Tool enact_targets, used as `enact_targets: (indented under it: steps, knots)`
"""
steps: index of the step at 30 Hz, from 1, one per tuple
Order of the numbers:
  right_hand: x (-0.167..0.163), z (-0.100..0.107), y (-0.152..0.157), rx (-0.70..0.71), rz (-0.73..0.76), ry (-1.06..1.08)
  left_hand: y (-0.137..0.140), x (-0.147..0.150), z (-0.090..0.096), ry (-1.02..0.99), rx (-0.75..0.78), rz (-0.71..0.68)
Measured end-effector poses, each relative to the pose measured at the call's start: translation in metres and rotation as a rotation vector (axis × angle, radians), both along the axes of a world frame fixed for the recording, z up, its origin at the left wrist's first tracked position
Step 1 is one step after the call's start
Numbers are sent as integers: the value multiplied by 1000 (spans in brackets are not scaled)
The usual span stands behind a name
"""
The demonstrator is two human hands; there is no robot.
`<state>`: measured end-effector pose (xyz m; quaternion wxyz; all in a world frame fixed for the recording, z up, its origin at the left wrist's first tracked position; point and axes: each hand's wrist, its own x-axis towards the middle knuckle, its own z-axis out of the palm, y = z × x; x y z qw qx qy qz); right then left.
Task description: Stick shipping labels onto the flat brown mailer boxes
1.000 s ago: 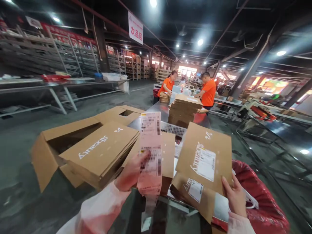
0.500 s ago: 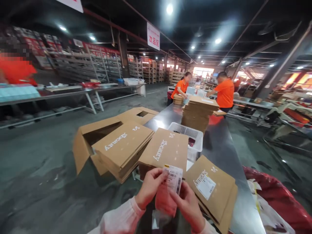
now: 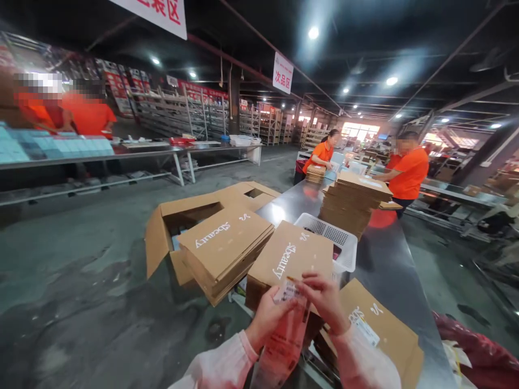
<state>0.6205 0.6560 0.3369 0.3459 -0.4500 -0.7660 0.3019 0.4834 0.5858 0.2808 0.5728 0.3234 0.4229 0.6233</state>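
Note:
A strip of shipping labels (image 3: pixel 284 348), white printed label at the top and reddish below, hangs down in front of me. My left hand (image 3: pixel 267 319) is closed on it, thumb over the front. At the label's upper right edge, the thumb and fingers of my right hand (image 3: pixel 322 300) are pinched. Just beyond my hands stands a stack of brown cardboard (image 3: pixel 302 248) with white "beauty" lettering. Another stack of flat printed cartons (image 3: pixel 227 237) is to its left. Right of my hands, partly behind my right forearm, lie brown cartons (image 3: pixel 393 329) bearing a white label (image 3: pixel 367 330).
A white perforated basket (image 3: pixel 348 259) sits on the metal table (image 3: pixel 389 259), with a tall cardboard stack (image 3: pixel 351 202) behind it. An open carton (image 3: pixel 158 243) is at left. Co-workers in orange (image 3: pixel 409 170) work beyond. Dark red bags (image 3: pixel 482 346) lie at lower right.
My view has swung left, so the scene sits further right. My right hand has risen from the label's lower side to its top edge; my left hand has shifted lower on the strip.

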Motion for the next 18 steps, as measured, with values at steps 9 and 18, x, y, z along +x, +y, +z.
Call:
enact_targets:
  steps: [9,18]
  knots:
    - [-33,-23,119,60,-340,-422,-70,-34,-57,-33,-149,-395]
    - [-18,-44,4,196,596,-469,-10,-77,27,226,-97,-19]
